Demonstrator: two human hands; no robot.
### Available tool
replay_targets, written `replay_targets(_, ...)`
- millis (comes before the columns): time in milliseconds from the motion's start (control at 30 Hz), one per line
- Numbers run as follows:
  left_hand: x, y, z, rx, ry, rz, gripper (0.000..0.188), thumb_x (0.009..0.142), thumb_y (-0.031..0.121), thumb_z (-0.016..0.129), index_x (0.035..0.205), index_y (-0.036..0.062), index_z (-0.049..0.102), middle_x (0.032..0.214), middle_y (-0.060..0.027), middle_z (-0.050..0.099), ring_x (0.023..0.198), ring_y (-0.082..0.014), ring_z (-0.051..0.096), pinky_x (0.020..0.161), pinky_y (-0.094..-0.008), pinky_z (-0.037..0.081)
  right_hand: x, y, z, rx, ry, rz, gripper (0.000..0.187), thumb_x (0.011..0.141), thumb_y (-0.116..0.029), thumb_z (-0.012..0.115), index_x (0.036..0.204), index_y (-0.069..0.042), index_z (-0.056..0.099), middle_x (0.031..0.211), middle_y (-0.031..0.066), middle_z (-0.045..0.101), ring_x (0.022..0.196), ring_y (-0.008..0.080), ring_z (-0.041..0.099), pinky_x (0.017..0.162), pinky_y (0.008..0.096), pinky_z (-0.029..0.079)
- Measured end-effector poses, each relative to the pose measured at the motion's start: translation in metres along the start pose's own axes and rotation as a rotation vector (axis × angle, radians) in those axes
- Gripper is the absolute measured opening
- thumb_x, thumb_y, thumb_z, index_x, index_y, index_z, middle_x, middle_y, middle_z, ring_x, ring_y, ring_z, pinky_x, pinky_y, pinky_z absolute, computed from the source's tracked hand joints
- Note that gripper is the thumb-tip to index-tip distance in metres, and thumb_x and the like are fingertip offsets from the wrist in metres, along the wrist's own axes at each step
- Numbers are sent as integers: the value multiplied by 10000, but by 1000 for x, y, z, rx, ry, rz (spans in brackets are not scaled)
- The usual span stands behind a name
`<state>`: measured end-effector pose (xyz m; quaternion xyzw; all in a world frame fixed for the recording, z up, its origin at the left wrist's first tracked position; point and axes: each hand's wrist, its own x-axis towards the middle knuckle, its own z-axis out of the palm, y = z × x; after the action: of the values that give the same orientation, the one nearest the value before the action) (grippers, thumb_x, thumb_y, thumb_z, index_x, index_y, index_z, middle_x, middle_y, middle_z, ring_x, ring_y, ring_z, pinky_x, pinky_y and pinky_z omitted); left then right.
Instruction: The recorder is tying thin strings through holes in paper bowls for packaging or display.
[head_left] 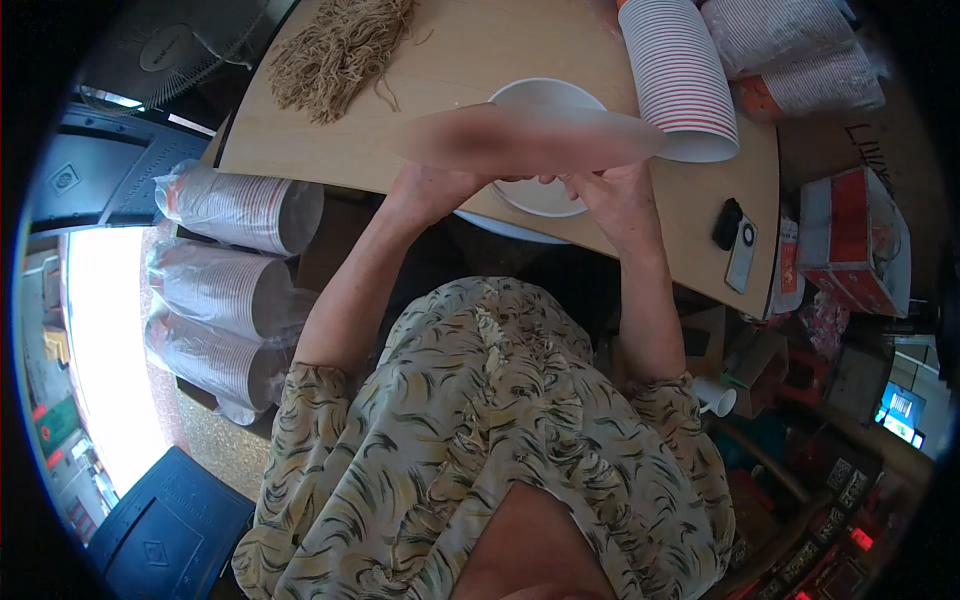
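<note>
My left hand (437, 188) and my right hand (617, 195) meet in front of me near the front edge of the table. A smeared patch covers most of their fingers. The few fingertips showing below it are curled in close together; what they hold, if anything, is hidden. Behind and below the hands is a round white tub (548, 92), partly covered by them. At the back left lies a loose bundle of tan strings (340, 55). To the right of the hands, a long stack of white paper tubs (680, 75) with red rim lines rests on its side.
Plastic-wrapped tub stacks lie left of the table (240, 205) and at the back right (790, 40). A phone (741, 258) and a small black object (728, 224) rest near the table's right edge. Beyond stands a red and white carton (850, 240). A white curved edge (510, 229) shows below the tabletop.
</note>
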<state>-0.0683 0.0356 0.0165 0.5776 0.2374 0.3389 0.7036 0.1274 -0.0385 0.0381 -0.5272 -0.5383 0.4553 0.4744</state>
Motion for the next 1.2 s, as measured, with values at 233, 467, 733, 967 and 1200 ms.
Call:
replay_targets(233, -2, 4, 0, -30, -5, -68, 173, 917, 44, 734, 1061, -31, 673, 952, -88, 734, 880, -136, 718, 807, -250, 587, 2, 5, -2, 155, 19, 31, 107, 949, -66, 693, 1001, 26, 707, 785, 37, 696, 710, 63, 633, 583, 196, 450)
replay_targets(467, -3, 6, 1, -112, -19, -142, 251, 908, 30, 728, 1135, -48, 655, 1019, -104, 731, 924, -162, 722, 865, -269, 579, 2, 10, -4, 324, 40, 111, 118, 934, -93, 712, 984, 13, 708, 773, 39, 691, 672, 70, 614, 581, 198, 444)
replay_targets(733, -1, -4, 2, -152, 7, -108, 183, 916, 51, 724, 1075, -25, 675, 952, -94, 735, 879, -144, 722, 818, -260, 580, 2, 13, -4, 327, 15, 92, 131, 936, -106, 711, 979, 17, 703, 765, 44, 687, 670, 75, 617, 583, 205, 457)
replay_targets(967, -3, -3, 1, -138, -8, -115, 135, 925, 54, 710, 1049, 12, 676, 923, -63, 735, 853, -130, 715, 769, -253, 561, 1, 9, -5, 371, 11, 142, 159, 955, -134, 694, 1005, 17, 699, 766, 49, 688, 668, 73, 619, 566, 208, 462)
replay_targets(1200, -5, 0, 1, -82, -14, -120, 135, 911, 56, 730, 1029, 16, 678, 901, -47, 727, 839, -124, 711, 751, -238, 555, 0, 4, -4, 249, -97, 93, 175, 969, -145, 686, 1022, 21, 669, 787, 51, 681, 672, 77, 623, 564, 207, 476)
